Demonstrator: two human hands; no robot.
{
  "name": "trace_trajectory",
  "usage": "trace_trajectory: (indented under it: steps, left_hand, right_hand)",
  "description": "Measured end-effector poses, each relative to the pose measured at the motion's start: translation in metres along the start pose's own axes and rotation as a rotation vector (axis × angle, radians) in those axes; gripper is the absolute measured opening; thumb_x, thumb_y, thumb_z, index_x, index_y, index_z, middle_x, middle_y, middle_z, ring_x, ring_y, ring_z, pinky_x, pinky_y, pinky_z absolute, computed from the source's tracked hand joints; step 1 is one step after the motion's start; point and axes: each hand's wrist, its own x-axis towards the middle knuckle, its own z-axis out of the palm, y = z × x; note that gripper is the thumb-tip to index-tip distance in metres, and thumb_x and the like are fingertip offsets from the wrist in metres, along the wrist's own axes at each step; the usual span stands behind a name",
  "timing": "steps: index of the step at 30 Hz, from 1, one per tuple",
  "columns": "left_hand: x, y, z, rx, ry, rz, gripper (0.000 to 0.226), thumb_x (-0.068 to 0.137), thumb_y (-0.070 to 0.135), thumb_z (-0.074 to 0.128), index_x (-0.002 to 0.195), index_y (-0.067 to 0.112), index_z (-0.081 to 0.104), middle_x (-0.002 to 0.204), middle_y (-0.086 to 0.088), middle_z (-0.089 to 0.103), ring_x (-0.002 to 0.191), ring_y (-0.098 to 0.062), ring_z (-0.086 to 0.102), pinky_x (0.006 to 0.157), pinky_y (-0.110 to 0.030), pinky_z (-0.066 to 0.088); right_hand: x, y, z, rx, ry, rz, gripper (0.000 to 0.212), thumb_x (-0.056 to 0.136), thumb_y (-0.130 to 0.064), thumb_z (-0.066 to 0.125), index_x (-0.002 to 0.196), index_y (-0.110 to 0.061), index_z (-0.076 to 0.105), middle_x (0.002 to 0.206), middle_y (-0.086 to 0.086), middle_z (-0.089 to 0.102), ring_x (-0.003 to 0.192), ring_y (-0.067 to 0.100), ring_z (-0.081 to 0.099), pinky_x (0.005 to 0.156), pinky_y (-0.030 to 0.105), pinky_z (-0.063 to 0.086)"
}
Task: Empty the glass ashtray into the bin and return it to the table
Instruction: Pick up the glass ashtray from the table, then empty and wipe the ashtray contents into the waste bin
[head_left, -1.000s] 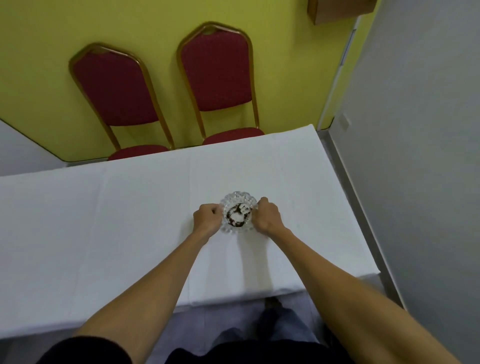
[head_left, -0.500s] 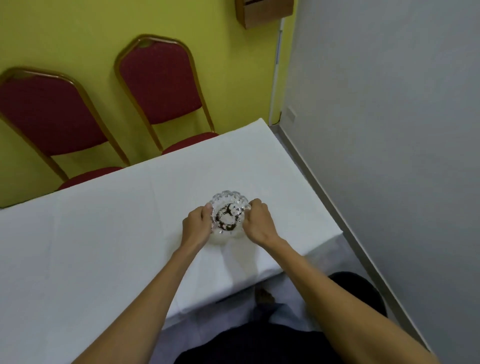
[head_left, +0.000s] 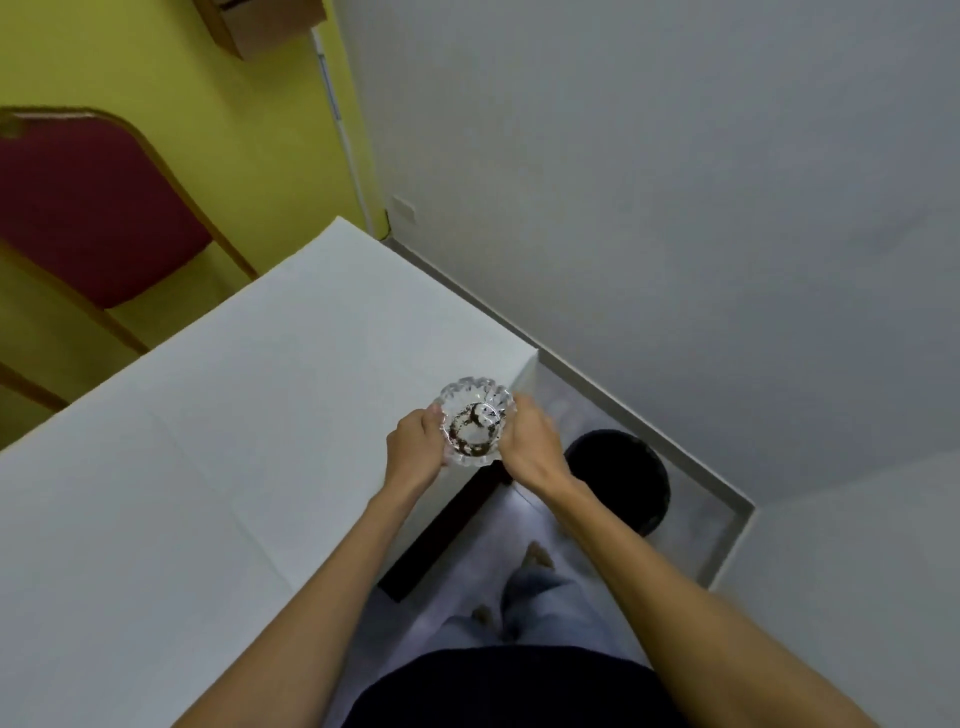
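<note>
The glass ashtray (head_left: 475, 415), scalloped and clear with dark ash inside, is held upright between both hands above the table's near right corner. My left hand (head_left: 415, 449) grips its left side and my right hand (head_left: 532, 447) grips its right side. The table (head_left: 234, 441) is covered with a white cloth. A round black bin (head_left: 631, 475) stands on the floor just right of the table corner, partly hidden behind my right wrist.
A grey wall (head_left: 675, 208) runs close along the right, meeting another wall behind the bin. A red chair (head_left: 88, 208) with a gold frame stands at the far left by the yellow wall. My legs (head_left: 535, 597) are below on the pale floor.
The ashtray has come off the tabletop and moved toward the table's right corner, held in both hands. The view has swung right, bringing the black bin into sight.
</note>
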Motion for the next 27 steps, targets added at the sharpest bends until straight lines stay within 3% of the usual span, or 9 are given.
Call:
trace_trajectory:
  steps: [4,7,14,19,23,27]
  left_hand:
    - [-0.011,0.026,0.039,0.035,-0.121,0.074,0.042,0.104,0.039,0.033,0.088,0.013,0.062,0.091,-0.013,0.072,0.086,-0.037,0.070,0.084,-0.045,0.056]
    - [-0.018,0.044,0.067,0.095,-0.183,0.159,0.041,0.106,0.035,0.034,0.099,0.008,0.064,0.103,-0.018,0.072,0.098,-0.035,0.066,0.086,-0.039,0.050]
    - [-0.042,0.076,0.141,0.116,-0.381,0.258,0.042,0.106,0.037,0.035,0.100,0.009,0.065,0.093,-0.009,0.070,0.088,-0.025,0.063,0.075,-0.032,0.043]
    - [-0.055,0.084,0.186,0.203,-0.415,0.282,0.039,0.108,0.030,0.036,0.105,0.004,0.066,0.093,-0.009,0.066,0.087,-0.022,0.057,0.073,-0.025,0.033]
    - [-0.050,0.070,0.228,0.221,-0.426,0.256,0.041,0.107,0.031,0.036,0.111,0.005,0.067,0.108,-0.016,0.072,0.096,-0.027,0.062,0.078,-0.026,0.037]
    - [-0.030,0.040,0.270,0.262,-0.407,0.230,0.038,0.108,0.028,0.036,0.111,0.003,0.064,0.103,-0.015,0.069,0.096,-0.029,0.062,0.075,-0.026,0.034]
  right_hand:
    - [-0.019,0.037,-0.028,0.029,0.113,0.095,0.029,0.099,-0.016,0.035,0.119,-0.005,0.053,0.122,0.018,0.063,0.108,0.038,0.059,0.086,0.040,0.047]
    - [-0.031,0.064,-0.047,0.081,0.164,0.172,0.028,0.095,-0.021,0.038,0.115,-0.008,0.053,0.121,0.015,0.063,0.105,0.034,0.060,0.089,0.044,0.050]
    - [-0.055,0.130,-0.084,0.115,0.273,0.292,0.033,0.089,-0.020,0.040,0.118,-0.013,0.053,0.117,0.010,0.062,0.103,0.032,0.061,0.090,0.042,0.051]
    - [-0.059,0.176,-0.095,0.140,0.333,0.331,0.033,0.096,-0.024,0.035,0.121,-0.014,0.053,0.118,0.010,0.063,0.105,0.030,0.061,0.091,0.043,0.051]
    - [-0.043,0.222,-0.085,0.161,0.368,0.373,0.032,0.100,-0.024,0.034,0.122,-0.012,0.055,0.118,0.011,0.065,0.104,0.030,0.062,0.089,0.044,0.052]
    - [-0.015,0.267,-0.054,0.217,0.377,0.411,0.035,0.103,-0.032,0.032,0.124,-0.018,0.056,0.115,0.009,0.067,0.101,0.026,0.064,0.087,0.040,0.053]
